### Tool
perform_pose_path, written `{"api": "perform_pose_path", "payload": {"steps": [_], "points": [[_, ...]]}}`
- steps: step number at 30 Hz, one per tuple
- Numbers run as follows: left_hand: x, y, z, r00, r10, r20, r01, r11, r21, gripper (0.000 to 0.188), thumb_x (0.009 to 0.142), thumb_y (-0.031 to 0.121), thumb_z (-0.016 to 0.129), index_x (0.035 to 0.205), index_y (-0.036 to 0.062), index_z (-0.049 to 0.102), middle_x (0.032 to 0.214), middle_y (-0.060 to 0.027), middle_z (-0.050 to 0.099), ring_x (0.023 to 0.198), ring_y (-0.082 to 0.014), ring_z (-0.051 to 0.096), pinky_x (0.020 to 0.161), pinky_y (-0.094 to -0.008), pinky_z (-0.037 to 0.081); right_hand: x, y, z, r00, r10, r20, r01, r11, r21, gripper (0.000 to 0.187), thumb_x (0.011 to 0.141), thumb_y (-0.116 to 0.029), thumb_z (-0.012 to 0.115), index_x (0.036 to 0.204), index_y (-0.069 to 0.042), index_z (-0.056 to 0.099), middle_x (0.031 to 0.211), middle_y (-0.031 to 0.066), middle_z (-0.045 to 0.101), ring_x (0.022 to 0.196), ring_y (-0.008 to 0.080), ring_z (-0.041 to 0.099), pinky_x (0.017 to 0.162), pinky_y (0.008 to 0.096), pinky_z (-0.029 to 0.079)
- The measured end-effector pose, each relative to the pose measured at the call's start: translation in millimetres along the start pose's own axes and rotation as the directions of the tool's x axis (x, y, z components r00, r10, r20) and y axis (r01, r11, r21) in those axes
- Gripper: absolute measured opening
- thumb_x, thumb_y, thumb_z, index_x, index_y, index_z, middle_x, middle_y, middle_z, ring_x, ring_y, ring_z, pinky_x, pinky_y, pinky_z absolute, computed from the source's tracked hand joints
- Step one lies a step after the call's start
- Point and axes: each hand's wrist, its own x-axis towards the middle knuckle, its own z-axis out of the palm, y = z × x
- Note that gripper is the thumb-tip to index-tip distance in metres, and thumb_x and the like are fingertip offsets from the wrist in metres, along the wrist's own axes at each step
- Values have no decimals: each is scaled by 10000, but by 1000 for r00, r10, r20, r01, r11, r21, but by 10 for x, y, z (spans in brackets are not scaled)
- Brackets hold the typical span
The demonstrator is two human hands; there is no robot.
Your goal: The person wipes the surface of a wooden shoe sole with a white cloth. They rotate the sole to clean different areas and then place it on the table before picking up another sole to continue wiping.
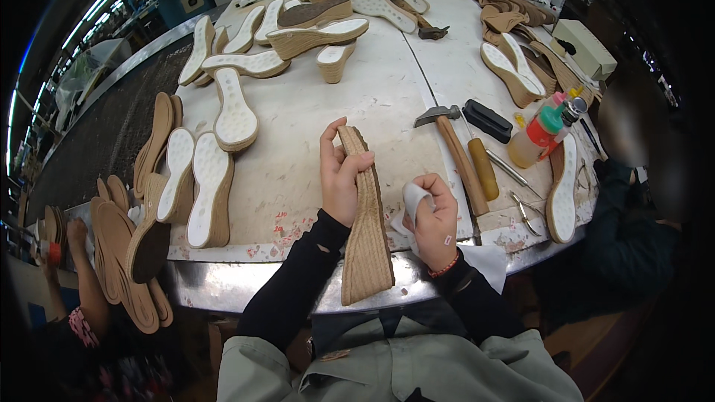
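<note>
"Where's that tan, woven-sided wedge shoe sole?"
"Held up across the desk's front edge, thick heel end towards the person, slim toe end away, dark strip down its right."
"And that soft white cloth?"
"Crumpled, gripped just right of it."

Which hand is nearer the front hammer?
Right. The right hand, holding a cloth, is just left of the front hammer; the left hand, holding a wedge sole, is farther left.

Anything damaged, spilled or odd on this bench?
Tabletop looks worn: patchy stains on white, with red marks near its front edge. No spill stands out; the wedge sole in the left hand shows no obvious damage.
</note>
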Motion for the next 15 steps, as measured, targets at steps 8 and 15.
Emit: {"api": "perform_pose_path", "payload": {"steps": [8,15], "points": [[-14,30,22,1000,8,-12,-8,1000,11,622,761,101,528,1344,83,312,959,-95,508,871,-160,505,815,-278,414,-126,-106,80,982,53,183,-5,967,-254,185,791,-14,625,961,8,557,861,32,595,758,52,550,655,198,448],[10,-67,-79,992,114,-57,-112,993,34,634,754,99,545,1342,63,312,990,-90,491,884,-152,487,818,-265,397,30,114,148,958,-177,227,242,922,-303,255,778,-23,672,958,-4,492,845,28,522,766,63,519,693,222,469]]}}
